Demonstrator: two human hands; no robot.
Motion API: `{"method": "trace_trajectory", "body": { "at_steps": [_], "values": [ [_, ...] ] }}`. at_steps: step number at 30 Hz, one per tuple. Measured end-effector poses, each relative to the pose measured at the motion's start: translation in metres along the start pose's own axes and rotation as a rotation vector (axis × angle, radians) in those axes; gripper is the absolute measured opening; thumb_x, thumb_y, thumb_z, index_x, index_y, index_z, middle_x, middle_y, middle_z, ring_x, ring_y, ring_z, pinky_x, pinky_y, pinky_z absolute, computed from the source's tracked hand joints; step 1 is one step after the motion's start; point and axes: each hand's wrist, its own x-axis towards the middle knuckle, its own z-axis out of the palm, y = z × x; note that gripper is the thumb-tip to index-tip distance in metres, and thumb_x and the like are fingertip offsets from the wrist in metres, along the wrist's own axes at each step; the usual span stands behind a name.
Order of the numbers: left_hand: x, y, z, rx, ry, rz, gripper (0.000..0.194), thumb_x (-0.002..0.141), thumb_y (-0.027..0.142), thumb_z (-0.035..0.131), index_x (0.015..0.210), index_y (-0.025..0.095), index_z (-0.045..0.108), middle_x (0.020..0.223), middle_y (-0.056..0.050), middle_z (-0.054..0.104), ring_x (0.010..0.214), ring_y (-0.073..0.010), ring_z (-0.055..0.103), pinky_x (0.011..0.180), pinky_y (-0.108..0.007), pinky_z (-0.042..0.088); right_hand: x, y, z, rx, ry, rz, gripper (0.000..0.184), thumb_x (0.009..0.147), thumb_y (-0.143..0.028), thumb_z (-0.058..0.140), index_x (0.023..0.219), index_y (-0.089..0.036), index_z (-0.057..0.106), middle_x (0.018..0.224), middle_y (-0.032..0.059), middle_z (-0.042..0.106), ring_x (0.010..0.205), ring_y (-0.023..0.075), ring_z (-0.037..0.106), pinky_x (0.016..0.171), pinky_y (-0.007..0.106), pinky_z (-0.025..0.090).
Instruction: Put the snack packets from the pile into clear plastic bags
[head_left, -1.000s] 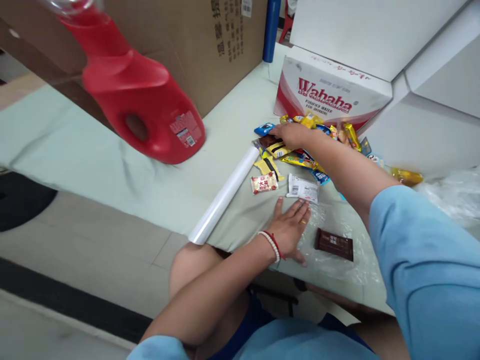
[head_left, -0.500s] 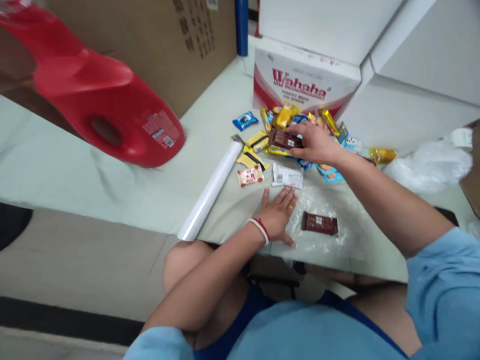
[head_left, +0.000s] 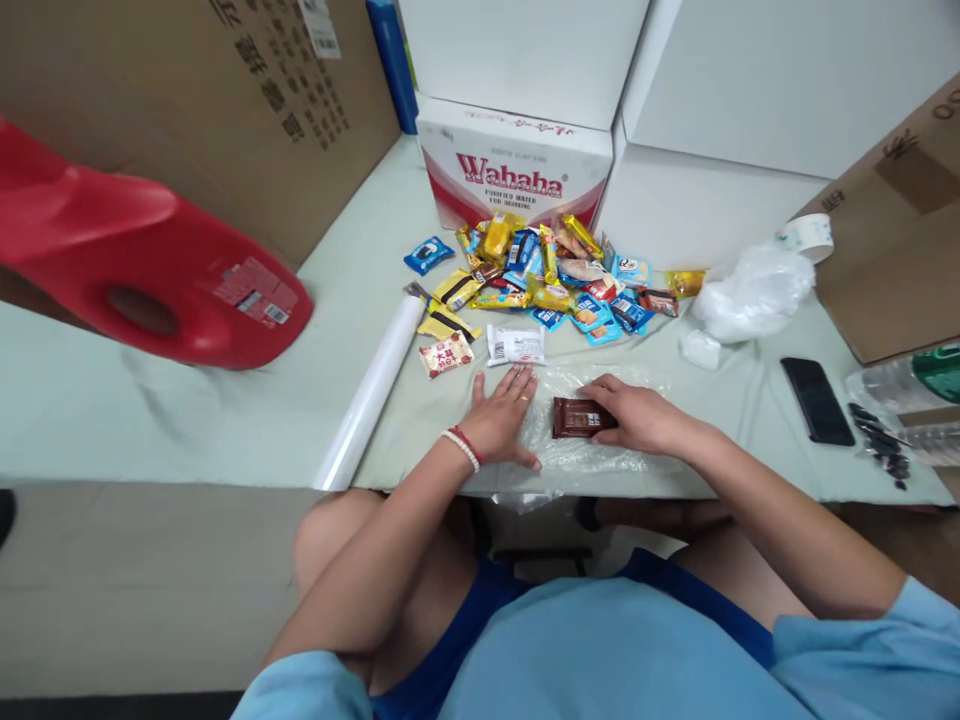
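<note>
The step in hand appears to be the setting of a brown packet (head_left: 574, 418) upon a thin clear film (head_left: 562, 463), near the middle of the front edge of the table (head_left: 750, 400). The right hand (head_left: 637, 415) is bent partly closed around the right end of this packet, the thumb on the near side and the fingers on the far side; how firm the hold is, one cannot tell. The left hand (head_left: 501, 420) lies flat, palm down, with its fingers spread, on the left part of the film, and it grips nothing. Its fingertips are just beside a white packet (head_left: 516, 345).

Farther from the front edge lies a pile of snacks (head_left: 525, 258), before a carton (head_left: 517, 170). A white roll (head_left: 373, 395) lies slantwise to the left, one end at the front edge. The next move probably calls for a gentle release, with the left hand flat, because the film could easily wrinkle.
</note>
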Motion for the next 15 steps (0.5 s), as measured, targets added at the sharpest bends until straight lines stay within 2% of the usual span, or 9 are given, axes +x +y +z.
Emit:
{"method": "trace_trajectory", "body": {
  "at_steps": [3,7,11,15],
  "values": [
    [0.0,0.001,-0.001,0.006,-0.003,-0.003,0.142,0.065,0.071,0.084,0.171,0.015,0.009,0.176,-0.026,-0.001,0.164,-0.0442,0.002,0.121,-0.08,0.002,0.001,-0.014,-0.002,-0.09,-0.006,0.017,0.07,0.086,-0.037,0.078,0.149,-0.023,0.052,0.143,0.0144,0.059,0.108,0.0314,0.071,0.08,0.035,0.051],
    [0.0,0.0,0.001,-0.012,-0.005,-0.014,0.141,0.064,0.071,0.083,0.17,0.014,0.009,0.176,-0.025,-0.001,0.165,-0.0435,0.001,0.12,-0.082,0.001,-0.002,-0.022,-0.001,-0.167,-0.022,0.02,0.05,0.091,-0.027,0.068,0.139,-0.02,0.058,0.128,0.0137,0.067,0.104,0.0313,0.071,0.074,0.034,0.048],
    [0.001,-0.002,0.005,-0.038,0.026,0.007,0.14,0.064,0.072,0.082,0.17,0.015,0.011,0.176,-0.027,0.0,0.164,-0.044,0.002,0.12,-0.08,-0.003,-0.013,-0.021,-0.006,-0.165,-0.016,0.011,0.047,0.091,-0.018,0.061,0.139,-0.022,0.058,0.13,0.0135,0.067,0.108,0.0294,0.07,0.075,0.032,0.047],
    [0.0,-0.002,0.004,-0.04,0.035,0.012,0.141,0.065,0.072,0.083,0.17,0.014,0.01,0.175,-0.029,0.002,0.164,-0.0461,0.001,0.12,-0.081,-0.003,-0.016,-0.022,-0.005,-0.135,0.002,0.001,0.046,0.092,-0.022,0.063,0.139,-0.022,0.058,0.131,0.012,0.066,0.107,0.0282,0.071,0.074,0.031,0.047]
  ]
}}
